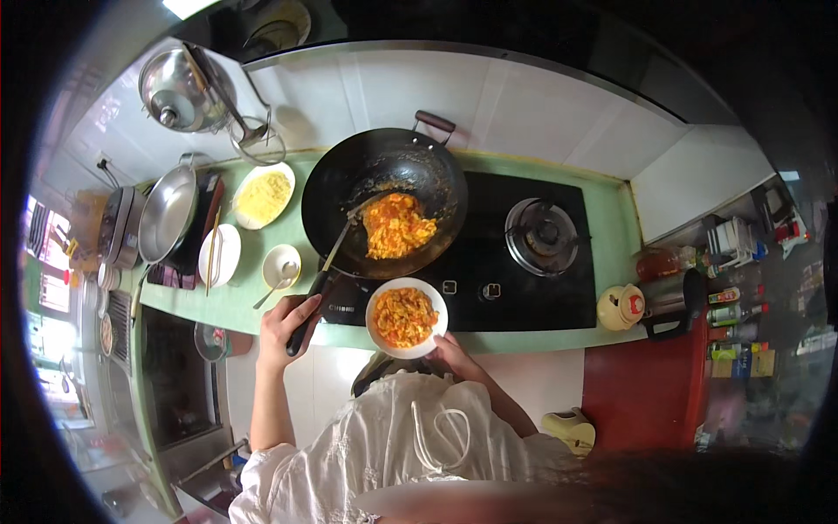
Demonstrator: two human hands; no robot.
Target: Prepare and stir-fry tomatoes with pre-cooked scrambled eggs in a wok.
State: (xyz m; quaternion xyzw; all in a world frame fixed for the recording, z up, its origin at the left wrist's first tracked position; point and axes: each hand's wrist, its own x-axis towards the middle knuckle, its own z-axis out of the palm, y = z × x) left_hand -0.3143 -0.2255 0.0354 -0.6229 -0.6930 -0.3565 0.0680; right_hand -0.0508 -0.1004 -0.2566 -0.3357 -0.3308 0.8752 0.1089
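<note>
My left hand (289,323) grips the black handle of a metal cooking turner (340,242). The turner's head sits in a large black wok (327,177), at the edge of a heap of cooked egg in red-orange sauce, apparently with tomato (399,226). In front of the wok, my right hand (453,354) holds a white plate (444,314) by its near right rim. A portion of the same egg dish (404,317) lies on that plate. The wok stands over the left side of a black gas hob (537,301).
A bare burner (542,236) lies to the right. On the green counter (252,288) at left are a dish of pale yellow shreds (263,195), a white plate with chopsticks (226,255), a small bowl with a spoon (283,267) and a steel pan (168,213). A cream jar (619,308) stands at right.
</note>
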